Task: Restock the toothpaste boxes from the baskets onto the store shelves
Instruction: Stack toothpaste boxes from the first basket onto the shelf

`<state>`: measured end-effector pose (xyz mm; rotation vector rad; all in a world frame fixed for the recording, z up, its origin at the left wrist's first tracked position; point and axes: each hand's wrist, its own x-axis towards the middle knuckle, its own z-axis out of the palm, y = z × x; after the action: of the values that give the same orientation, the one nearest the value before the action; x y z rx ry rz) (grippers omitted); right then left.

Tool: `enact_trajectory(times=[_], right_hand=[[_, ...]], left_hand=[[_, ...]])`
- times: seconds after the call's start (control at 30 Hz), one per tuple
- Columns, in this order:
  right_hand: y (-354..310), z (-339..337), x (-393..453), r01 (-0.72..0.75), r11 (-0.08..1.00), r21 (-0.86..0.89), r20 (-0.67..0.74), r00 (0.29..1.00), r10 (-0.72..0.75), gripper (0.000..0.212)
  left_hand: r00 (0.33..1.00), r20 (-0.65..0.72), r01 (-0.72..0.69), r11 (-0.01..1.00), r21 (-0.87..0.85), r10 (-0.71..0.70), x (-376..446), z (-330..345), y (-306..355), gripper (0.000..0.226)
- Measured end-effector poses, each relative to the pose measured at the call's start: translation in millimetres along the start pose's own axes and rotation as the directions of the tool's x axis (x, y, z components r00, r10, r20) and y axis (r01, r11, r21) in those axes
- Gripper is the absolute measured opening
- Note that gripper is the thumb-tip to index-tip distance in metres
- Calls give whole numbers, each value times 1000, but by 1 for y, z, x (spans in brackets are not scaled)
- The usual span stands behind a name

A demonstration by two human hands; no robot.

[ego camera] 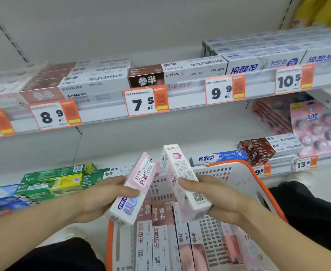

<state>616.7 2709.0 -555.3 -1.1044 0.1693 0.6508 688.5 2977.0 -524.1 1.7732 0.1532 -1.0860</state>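
Observation:
My left hand (102, 198) grips a pink and white toothpaste box (139, 182), tilted with its far end up. A second pink and white toothpaste box (182, 178) is held by my right hand (217, 200), leaning the other way. Both boxes hover over a white basket with an orange rim (239, 173) that stands in front of me. Inside it lie several brown and white toothpaste boxes (156, 237) side by side.
The upper shelf (180, 102) carries brown, white and blue boxes behind orange price tags. On the lower shelf (106, 153) are green boxes (53, 178) at left and a blue box (219, 157) plus brown boxes (258, 149) at right. My dark trouser knees flank the basket.

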Motion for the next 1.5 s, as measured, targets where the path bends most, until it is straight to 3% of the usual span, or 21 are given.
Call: enact_trajectory(times=[0.17, 0.3, 0.47, 0.6, 0.83, 0.97, 1.17, 1.37, 1.5], right_hand=[[10, 4, 1, -29, 999, 30, -19, 999, 30, 49], [21, 2, 11, -48, 983, -178, -212, 977, 9, 56], [24, -2, 14, 6, 1000, -8, -84, 996, -6, 39], [22, -11, 8, 40, 997, -64, -23, 999, -42, 49], [19, -12, 2, 75, 992, -97, -260, 961, -98, 55], [15, -7, -6, 124, 986, -110, -321, 935, -154, 49], [17, 3, -12, 126, 983, -130, -301, 940, -160, 50], [17, 16, -10, 117, 982, -151, -269, 951, -155, 63], [7, 21, -13, 66, 995, -76, -211, 974, -80, 46]], left_hand=[[999, -17, -36, 999, 29, 37, 3, -3, 7, 60], [999, -33, -42, 999, 0, 42, 12, 6, 16, 42], [997, -51, -65, 997, -40, 63, 18, 8, 21, 31], [995, 6, -100, 995, -7, 100, 24, 1, 25, 60], [986, 138, -106, 987, 119, 89, 18, 0, 36, 63], [982, 131, -147, 986, 72, 137, 14, 11, 32, 60], [973, 165, -169, 985, 26, 162, 8, 32, 33, 66], [974, 140, -205, 960, 192, 180, 1, 31, 40, 69], [977, 119, -204, 931, 304, 175, -7, 27, 42, 65]])
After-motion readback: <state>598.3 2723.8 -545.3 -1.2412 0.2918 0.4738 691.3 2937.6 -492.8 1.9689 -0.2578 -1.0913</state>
